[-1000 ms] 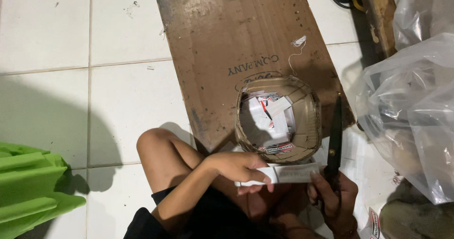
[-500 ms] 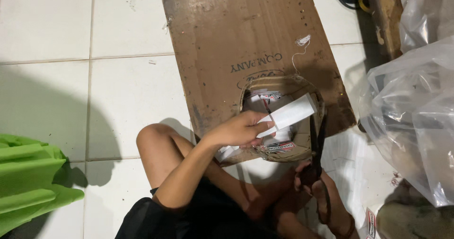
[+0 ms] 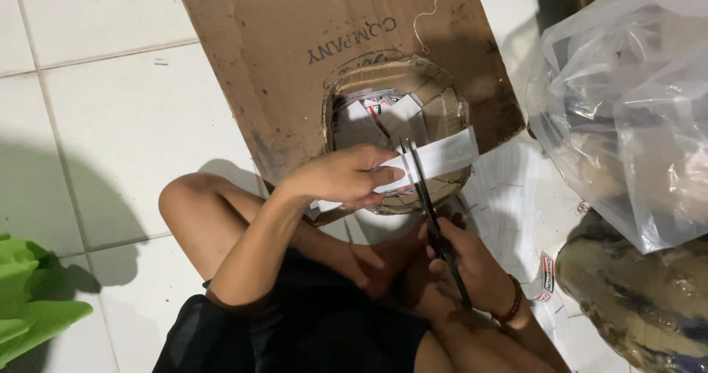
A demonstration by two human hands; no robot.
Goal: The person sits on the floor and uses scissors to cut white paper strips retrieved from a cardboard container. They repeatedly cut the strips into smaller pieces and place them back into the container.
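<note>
The left hand (image 3: 346,175) reaches forward from a bent elbow, fingers curled and pinching a white paper strip (image 3: 435,157) held level over a round cardboard tub (image 3: 396,133). The right hand (image 3: 472,266) sits lower, near the lap, closed through the handles of black scissors (image 3: 428,211) whose blades point up and straddle the strip just beside the left fingertips. Cut paper pieces lie inside the tub, which rests on a flat brown cardboard sheet (image 3: 280,56) over white floor tiles (image 3: 110,122). A clear plastic bag (image 3: 627,107) bulges at the right; green material (image 3: 29,299) lies far left.
</note>
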